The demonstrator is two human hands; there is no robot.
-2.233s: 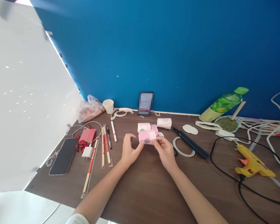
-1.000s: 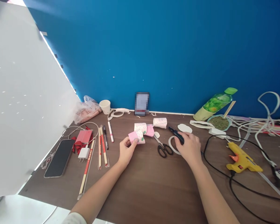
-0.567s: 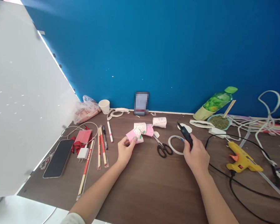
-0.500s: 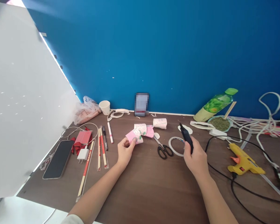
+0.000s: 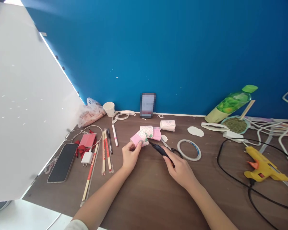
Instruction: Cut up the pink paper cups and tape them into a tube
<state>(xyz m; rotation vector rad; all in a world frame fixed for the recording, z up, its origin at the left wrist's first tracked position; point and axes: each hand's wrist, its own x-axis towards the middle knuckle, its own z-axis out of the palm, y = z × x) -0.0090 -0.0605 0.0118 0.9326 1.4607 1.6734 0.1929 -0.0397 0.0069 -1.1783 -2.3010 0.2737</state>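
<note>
My left hand (image 5: 131, 157) pinches a pink-and-white floral paper cup piece (image 5: 137, 138), fingers closed at its lower edge. Another patterned paper piece (image 5: 146, 131) touches it behind, beside a pink one (image 5: 156, 134). In my right hand (image 5: 181, 169) is a black slim-handled tool (image 5: 160, 149) with a thin pointed tip. That tip meets or nearly meets the right edge of the held piece; contact cannot be made out. Scissors (image 5: 177, 151) lie partly hidden behind the right hand. A patterned paper roll (image 5: 168, 125) rests on its side farther back.
To the right are a tape roll (image 5: 189, 150), a white paper oval (image 5: 195, 131), a yellow glue gun (image 5: 265, 166) with a black cable, and a leaning bottle (image 5: 231, 105). Chopsticks (image 5: 107, 150), a marker (image 5: 115, 135), a phone (image 5: 62, 163) and a white cup (image 5: 108, 109) are left.
My right hand has swung left with the black tool, bringing its tip from above the tape roll to the paper piece. The left hand keeps its hold. The view has shifted slightly.
</note>
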